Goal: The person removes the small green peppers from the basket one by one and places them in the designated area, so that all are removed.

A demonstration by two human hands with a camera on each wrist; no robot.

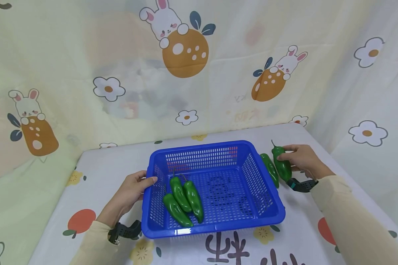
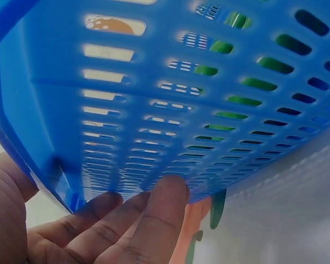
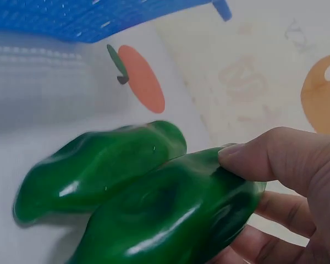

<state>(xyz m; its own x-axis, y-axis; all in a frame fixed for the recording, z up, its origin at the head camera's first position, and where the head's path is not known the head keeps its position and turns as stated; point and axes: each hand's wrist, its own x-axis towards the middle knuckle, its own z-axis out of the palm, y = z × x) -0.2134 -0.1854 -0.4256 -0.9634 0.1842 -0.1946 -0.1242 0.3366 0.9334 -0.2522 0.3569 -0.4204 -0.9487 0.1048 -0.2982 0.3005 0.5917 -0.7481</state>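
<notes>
A blue plastic basket (image 1: 215,229) with slotted walls is in the middle of the head view. My left hand (image 1: 128,191) holds its left side, the thumb over the rim and the fingers against the outside of the slotted wall (image 2: 154,118). Several green peppers (image 1: 194,200) lie together in the basket's left half. To the right of the basket, my right hand (image 1: 304,160) grips another green pepper (image 1: 281,163) between thumb and fingers, its stem pointing away. Beside that one, a further green pepper (image 3: 99,170) lies on the table, near the basket's right wall.
A patterned white cloth (image 1: 109,169) covers the table. Behind it hangs a cream curtain (image 1: 225,95) printed with rabbits and flowers, and more curtain hangs at both sides. A dark wrist strap with a device (image 1: 302,185) sits on my right wrist, with another (image 1: 126,231) on the left.
</notes>
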